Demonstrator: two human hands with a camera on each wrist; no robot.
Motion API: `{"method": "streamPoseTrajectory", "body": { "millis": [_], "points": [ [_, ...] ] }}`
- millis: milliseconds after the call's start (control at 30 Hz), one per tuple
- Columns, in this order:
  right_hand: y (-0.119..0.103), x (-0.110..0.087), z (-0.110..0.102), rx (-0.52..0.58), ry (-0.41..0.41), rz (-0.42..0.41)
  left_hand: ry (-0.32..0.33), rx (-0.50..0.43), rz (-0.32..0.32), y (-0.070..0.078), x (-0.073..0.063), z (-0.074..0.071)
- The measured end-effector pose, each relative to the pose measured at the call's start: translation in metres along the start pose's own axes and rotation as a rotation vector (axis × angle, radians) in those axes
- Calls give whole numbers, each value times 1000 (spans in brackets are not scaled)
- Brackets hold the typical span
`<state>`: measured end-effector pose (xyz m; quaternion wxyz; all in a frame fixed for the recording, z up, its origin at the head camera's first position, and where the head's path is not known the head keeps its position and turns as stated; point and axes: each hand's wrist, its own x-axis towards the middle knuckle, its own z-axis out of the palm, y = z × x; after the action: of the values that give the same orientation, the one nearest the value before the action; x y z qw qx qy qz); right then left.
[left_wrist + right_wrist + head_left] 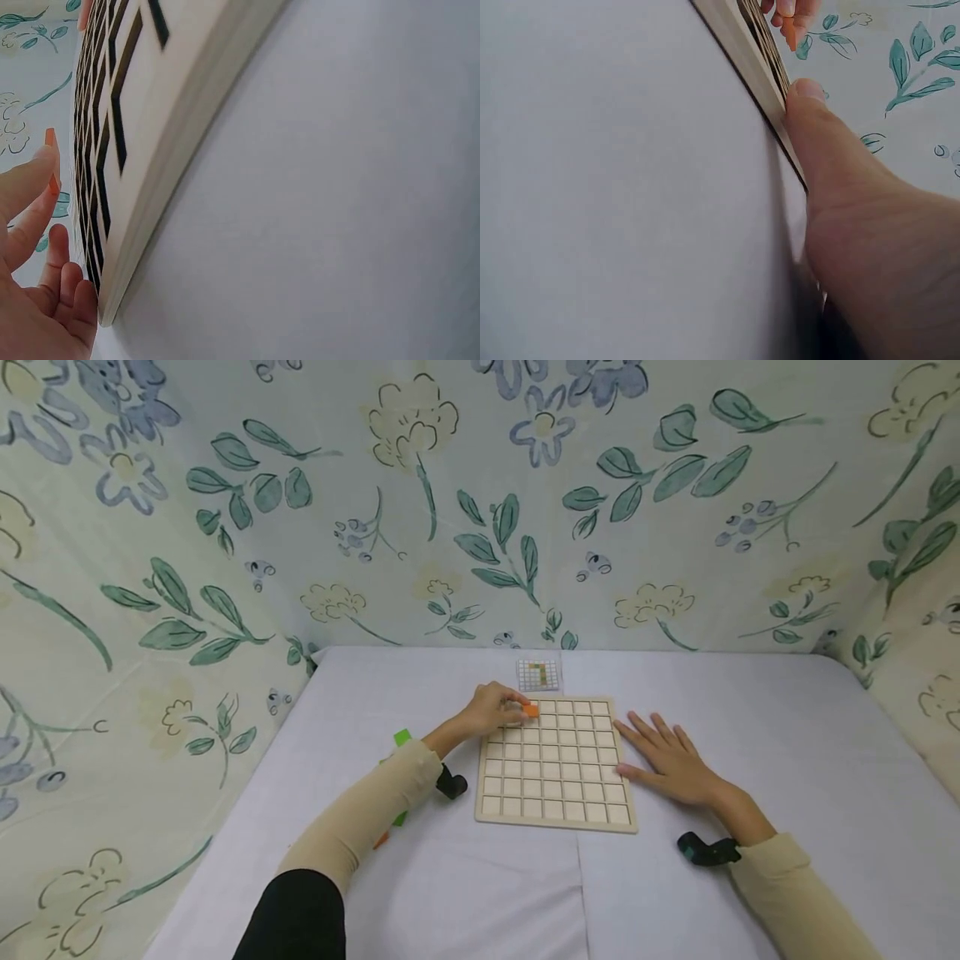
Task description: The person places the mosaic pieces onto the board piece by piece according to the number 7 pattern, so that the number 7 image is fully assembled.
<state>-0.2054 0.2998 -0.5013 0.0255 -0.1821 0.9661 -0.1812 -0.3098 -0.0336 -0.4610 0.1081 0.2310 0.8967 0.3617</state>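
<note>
A pale wooden grid board (551, 768) with square recesses lies on the white cloth. Over its far left corner my left hand (491, 710) pinches a small orange square tile (531, 711) between thumb and fingers. In the left wrist view the orange tile (52, 161) stands on edge in that pinch, the other fingers curled beside the board's edge. My right hand (667, 758) lies with fingers spread at the board's right side, fingertips at the rim. The right wrist view shows its thumb (817, 127) against the board's edge (757, 86).
A small card (537, 675) printed with a coloured grid pattern lies just beyond the board. Green tiles (402, 737) and an orange tile (382, 840) lie to the left, partly hidden by my left sleeve (367, 810). Floral cloth (480, 527) hangs behind the table.
</note>
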Motion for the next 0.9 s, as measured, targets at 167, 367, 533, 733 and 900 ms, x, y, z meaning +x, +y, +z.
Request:
{"method": "streamPoseTrajectory", "body": {
  "millis": [167, 367, 533, 733, 900],
  "points": [
    [1, -1, 5, -55, 21, 3, -7, 8, -7, -3, 1, 3],
    [0, -3, 5, -81, 45, -6, -10, 18, 0, -5, 3, 3],
    [0, -3, 4, -91, 68, -15, -2, 37, 5, -4, 3, 3],
    [-2, -4, 4, -84, 71, -21, 9, 75, 16, -4, 2, 5],
    [-3, -5, 3, -67, 68, -25, 13, 98, 0, -7, 2, 7]
  ]
}}
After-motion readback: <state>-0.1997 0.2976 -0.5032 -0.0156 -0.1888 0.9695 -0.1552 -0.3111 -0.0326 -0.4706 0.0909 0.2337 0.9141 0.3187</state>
